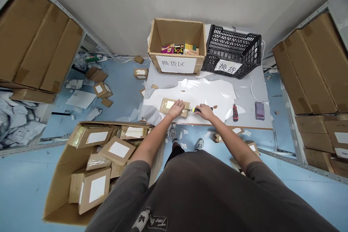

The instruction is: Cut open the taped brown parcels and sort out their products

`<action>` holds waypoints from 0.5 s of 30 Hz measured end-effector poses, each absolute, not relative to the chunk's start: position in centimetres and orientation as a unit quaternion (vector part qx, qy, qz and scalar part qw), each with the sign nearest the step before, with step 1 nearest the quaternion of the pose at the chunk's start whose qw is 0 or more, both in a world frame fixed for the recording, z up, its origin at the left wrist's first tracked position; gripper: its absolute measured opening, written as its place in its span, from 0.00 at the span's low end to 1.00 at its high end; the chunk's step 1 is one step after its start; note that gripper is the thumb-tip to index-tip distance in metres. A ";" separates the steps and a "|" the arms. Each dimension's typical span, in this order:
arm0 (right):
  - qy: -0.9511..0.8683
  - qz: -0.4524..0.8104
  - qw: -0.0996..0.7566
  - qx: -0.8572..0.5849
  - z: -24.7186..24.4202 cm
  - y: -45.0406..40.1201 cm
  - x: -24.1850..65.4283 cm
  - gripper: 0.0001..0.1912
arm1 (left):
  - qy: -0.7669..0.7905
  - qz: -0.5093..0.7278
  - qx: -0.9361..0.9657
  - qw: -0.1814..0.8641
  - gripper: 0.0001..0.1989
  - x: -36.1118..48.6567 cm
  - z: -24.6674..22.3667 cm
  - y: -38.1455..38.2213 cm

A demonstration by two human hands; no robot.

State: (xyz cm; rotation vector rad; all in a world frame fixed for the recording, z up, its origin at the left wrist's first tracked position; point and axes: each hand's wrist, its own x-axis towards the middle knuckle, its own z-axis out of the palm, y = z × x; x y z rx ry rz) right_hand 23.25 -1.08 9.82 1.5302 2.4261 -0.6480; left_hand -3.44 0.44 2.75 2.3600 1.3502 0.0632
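A small flat cardboard parcel [164, 106] with a white label and clear tape lies near the front edge of the white table. My left hand [176, 108] rests flat across its middle, fingers stretched out over the top. My right hand [204, 111] is closed around a black and yellow utility knife [194, 110]. The knife points left, its blade end at the parcel's right end; whether it has cut in I cannot tell. Right of this hand lies a red and black utility knife [235, 112], apart from both hands.
At the table's back stand a labelled cardboard box [176, 66] holding colourful packs and a black plastic crate [231, 50]. Paper scraps and a phone [259, 111] lie on the table [206, 94]. A large carton [58, 188] of parcels stands at left; shelves [288, 116] flank both sides.
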 end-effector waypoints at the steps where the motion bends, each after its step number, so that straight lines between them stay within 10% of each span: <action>1: 0.821 -0.217 0.101 0.518 9.7 -1.1 23.3 0.18 | 0.486 0.023 0.848 0.211 0.24 -3.5 2.7 0.4; 15: 0.793 -0.262 0.053 0.547 8.7 1.1 25.9 0.19 | 0.506 0.042 0.830 0.231 0.23 -3.5 3.3 -0.1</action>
